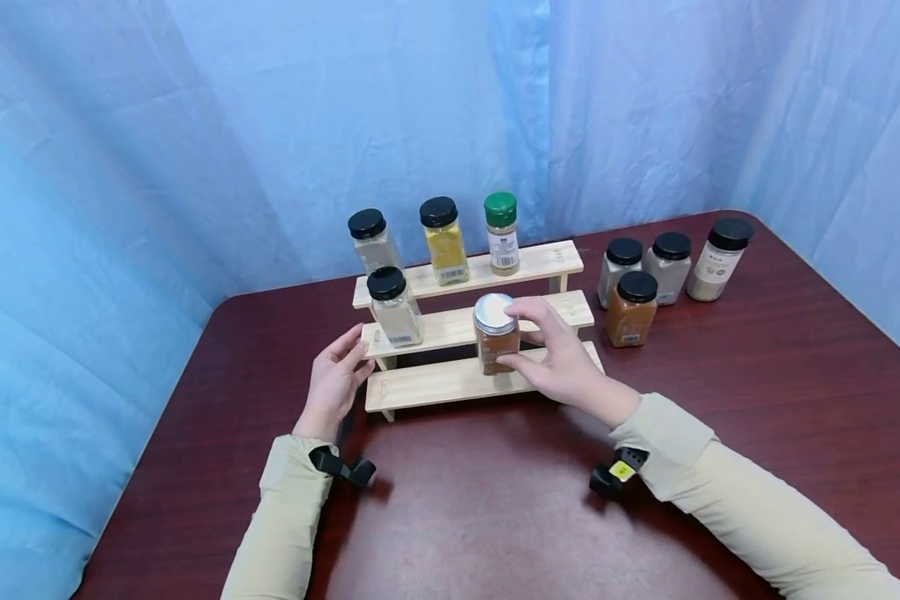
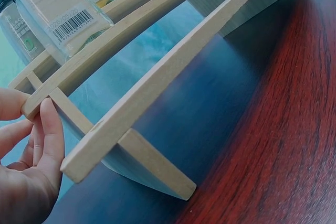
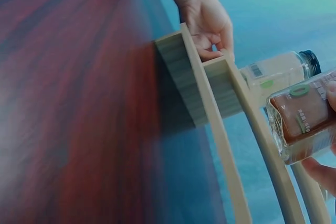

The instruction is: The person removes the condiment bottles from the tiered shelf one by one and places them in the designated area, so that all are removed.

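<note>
A three-tier wooden rack [image 1: 450, 383] stands mid-table. My right hand [image 1: 512, 336] grips a brown spice jar with a silver lid [image 1: 495, 333] upright at the rack's lower tiers; whether its base rests on a shelf is unclear. The right wrist view shows the same brown spice jar [image 3: 302, 116] between my right fingers [image 3: 320, 174]. My left hand [image 1: 337, 379] pinches the left end of the middle shelf, thumb above and finger against the end [image 2: 34, 109]. A pale jar with a black lid [image 1: 395, 307] sits on the middle tier near that hand.
The top tier holds a pale jar [image 1: 371, 240], a yellow jar [image 1: 444, 243] and a green-lidded jar [image 1: 502, 235]. Several black-lidded jars [image 1: 645, 279] stand on the dark red table [image 1: 480, 517] right of the rack. Blue curtains close in the back and sides.
</note>
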The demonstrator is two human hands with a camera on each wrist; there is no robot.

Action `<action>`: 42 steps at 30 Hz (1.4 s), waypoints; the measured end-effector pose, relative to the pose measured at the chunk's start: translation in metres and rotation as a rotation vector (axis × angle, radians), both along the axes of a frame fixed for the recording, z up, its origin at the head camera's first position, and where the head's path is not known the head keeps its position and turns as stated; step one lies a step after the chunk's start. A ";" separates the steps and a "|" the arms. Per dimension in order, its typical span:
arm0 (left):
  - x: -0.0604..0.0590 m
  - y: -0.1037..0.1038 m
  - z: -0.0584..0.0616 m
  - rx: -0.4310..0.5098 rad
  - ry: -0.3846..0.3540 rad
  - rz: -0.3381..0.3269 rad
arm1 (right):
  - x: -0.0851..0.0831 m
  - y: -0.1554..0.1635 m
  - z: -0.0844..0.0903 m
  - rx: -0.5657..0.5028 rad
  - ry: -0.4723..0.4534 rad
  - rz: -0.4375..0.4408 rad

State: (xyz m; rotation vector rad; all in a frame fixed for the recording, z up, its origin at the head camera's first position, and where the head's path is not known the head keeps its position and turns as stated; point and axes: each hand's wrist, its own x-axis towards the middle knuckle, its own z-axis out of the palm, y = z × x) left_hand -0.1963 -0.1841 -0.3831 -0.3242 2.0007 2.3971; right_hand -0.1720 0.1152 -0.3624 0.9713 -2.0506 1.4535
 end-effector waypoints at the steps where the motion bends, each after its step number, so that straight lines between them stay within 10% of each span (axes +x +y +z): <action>1: 0.000 0.000 0.000 0.002 -0.001 0.002 | 0.002 0.003 -0.001 0.014 0.017 -0.006; 26: 0.000 -0.001 0.001 0.013 0.000 0.005 | 0.029 0.085 -0.005 0.158 0.103 0.024; 42: -0.001 0.001 -0.001 0.003 0.008 0.012 | 0.031 0.160 -0.008 0.274 0.087 -0.238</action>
